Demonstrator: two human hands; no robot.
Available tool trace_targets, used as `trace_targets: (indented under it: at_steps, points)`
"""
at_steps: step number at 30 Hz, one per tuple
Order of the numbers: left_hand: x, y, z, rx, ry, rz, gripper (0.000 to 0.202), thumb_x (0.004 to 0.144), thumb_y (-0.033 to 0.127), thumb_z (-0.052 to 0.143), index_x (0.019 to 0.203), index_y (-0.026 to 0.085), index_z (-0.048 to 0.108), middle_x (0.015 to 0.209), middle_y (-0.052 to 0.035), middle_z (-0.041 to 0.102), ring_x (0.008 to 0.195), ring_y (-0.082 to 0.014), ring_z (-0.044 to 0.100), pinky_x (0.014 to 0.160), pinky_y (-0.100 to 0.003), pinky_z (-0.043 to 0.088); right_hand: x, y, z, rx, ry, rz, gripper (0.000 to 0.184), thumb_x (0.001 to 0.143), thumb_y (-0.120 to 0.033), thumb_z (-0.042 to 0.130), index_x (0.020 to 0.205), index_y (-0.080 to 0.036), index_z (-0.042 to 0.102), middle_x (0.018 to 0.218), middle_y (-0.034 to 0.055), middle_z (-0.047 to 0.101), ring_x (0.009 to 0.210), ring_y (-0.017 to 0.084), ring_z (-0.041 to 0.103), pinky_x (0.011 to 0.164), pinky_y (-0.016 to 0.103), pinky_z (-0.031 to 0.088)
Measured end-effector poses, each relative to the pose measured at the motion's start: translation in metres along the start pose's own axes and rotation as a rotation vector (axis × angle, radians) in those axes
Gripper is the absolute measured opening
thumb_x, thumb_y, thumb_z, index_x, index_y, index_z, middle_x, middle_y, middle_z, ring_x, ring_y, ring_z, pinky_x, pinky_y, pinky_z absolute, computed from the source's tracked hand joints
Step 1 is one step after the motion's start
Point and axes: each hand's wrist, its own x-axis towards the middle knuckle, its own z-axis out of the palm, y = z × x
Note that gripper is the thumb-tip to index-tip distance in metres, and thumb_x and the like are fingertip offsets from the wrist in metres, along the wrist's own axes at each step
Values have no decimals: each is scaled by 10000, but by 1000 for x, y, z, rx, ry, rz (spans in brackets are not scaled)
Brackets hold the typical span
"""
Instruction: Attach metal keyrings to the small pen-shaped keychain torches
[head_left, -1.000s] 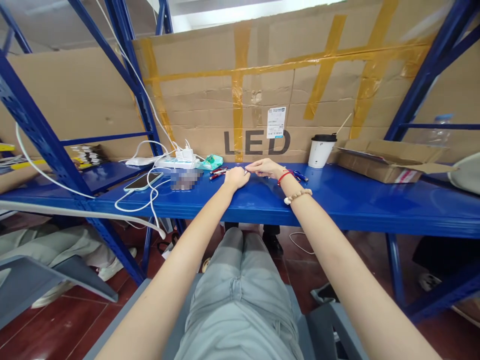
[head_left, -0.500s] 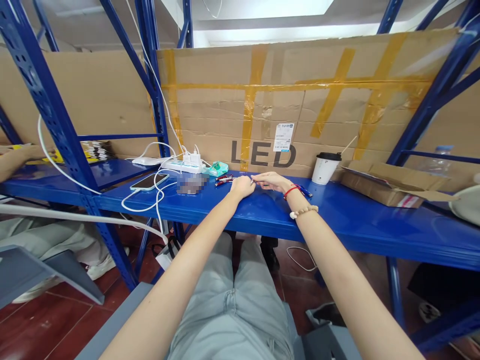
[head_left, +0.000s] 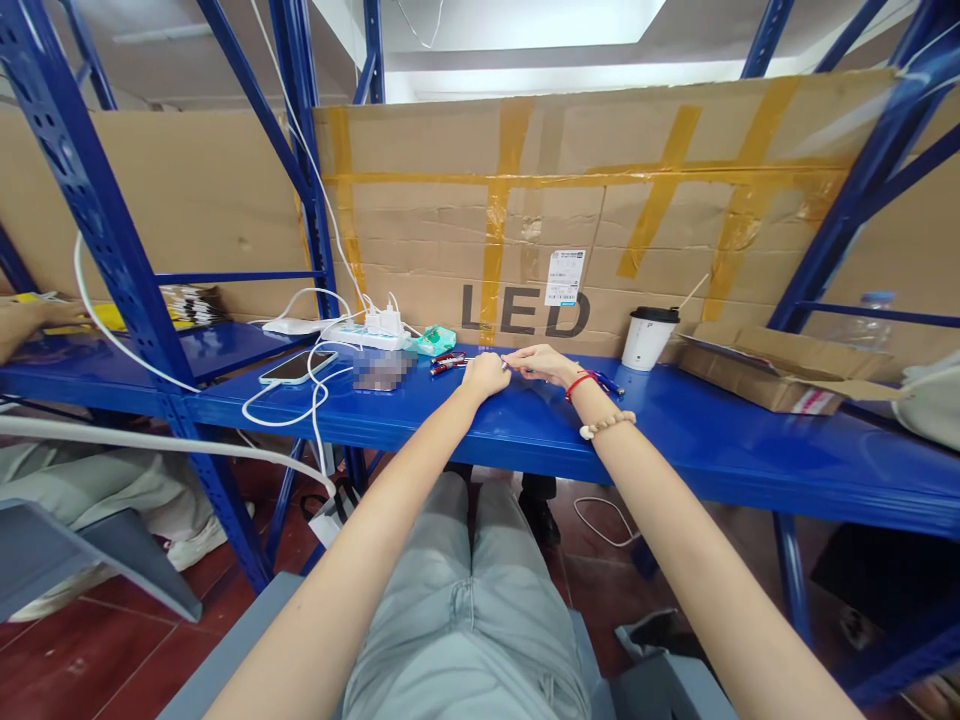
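Observation:
My left hand [head_left: 486,374] is closed in a loose fist above the blue shelf top. Fingertips of my right hand [head_left: 541,363] are pinched together and meet it at the thumb side. Something small and thin seems to sit between the two hands, but the fingers hide most of it and I cannot make out its kind. Several red pens [head_left: 448,362] lie just left of my left hand. Blue pens [head_left: 609,384] lie behind my right wrist, partly covered by it.
A lidded paper cup [head_left: 646,340] with a straw and an open cardboard box [head_left: 772,372] stand to the right. On the left are a phone [head_left: 298,367], white cables, a power strip [head_left: 367,333] and a green packet [head_left: 435,341]. Cardboard [head_left: 420,230] walls the back; another person's hand [head_left: 30,325] is far left.
Both hands stay together in nearly the same spot, with only a slight shift of the fingers. The camera view has tilted a little.

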Motion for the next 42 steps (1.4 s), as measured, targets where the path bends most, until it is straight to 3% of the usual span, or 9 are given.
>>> trace_targets:
  at_steps: [11, 21, 26, 33, 38, 42]
  points:
    - [5, -3, 2, 10, 57, -37, 380, 850, 348, 372, 1001, 147, 657, 1048, -141, 660, 1010, -250, 607, 855, -325, 467, -5, -10, 0, 126, -11, 41, 374, 463, -370, 825, 758, -168, 714, 604, -33, 534, 561, 47, 431, 582, 187, 415]
    - [1, -1, -1, 41, 35, -1, 420, 878, 305, 298, 1036, 132, 647, 1074, -149, 650, 1008, -256, 606, 854, -351, 469, -2, -6, 2, 14, -31, -41, 451, 495, -466, 786, 805, -146, 716, 576, -30, 514, 530, 51, 394, 479, 195, 334]
    - [2, 1, 0, 34, 59, -3, 406, 877, 304, 313, 1047, 147, 646, 1073, -136, 653, 1015, -248, 603, 855, -339, 467, -4, -11, 4, 22, -31, 5, 417, 525, -449, 786, 810, -156, 709, 632, -3, 551, 560, 54, 441, 491, 177, 365]
    - [3, -1, 1, 51, 38, -35, 391, 870, 316, 348, 1051, 149, 651, 1076, -133, 653, 1028, -228, 598, 877, -301, 454, -11, -23, 15, -86, 115, 20, 268, 587, -362, 776, 600, -147, 616, 501, -31, 483, 469, 43, 399, 428, 172, 326]
    - [4, -5, 2, 1, 19, -24, 398, 880, 322, 332, 1079, 159, 637, 1087, -134, 649, 1017, -231, 605, 854, -303, 466, -15, -25, 14, -12, 39, 33, 246, 584, -348, 778, 684, -157, 660, 707, 18, 613, 563, 54, 473, 510, 167, 419]
    - [4, -6, 3, 4, -17, 58, 407, 879, 341, 328, 1079, 171, 639, 1087, -122, 651, 1017, -228, 605, 852, -297, 468, -18, -25, 15, -50, 110, 90, 291, 531, -351, 809, 587, -142, 614, 627, 8, 572, 567, 58, 473, 492, 161, 404]
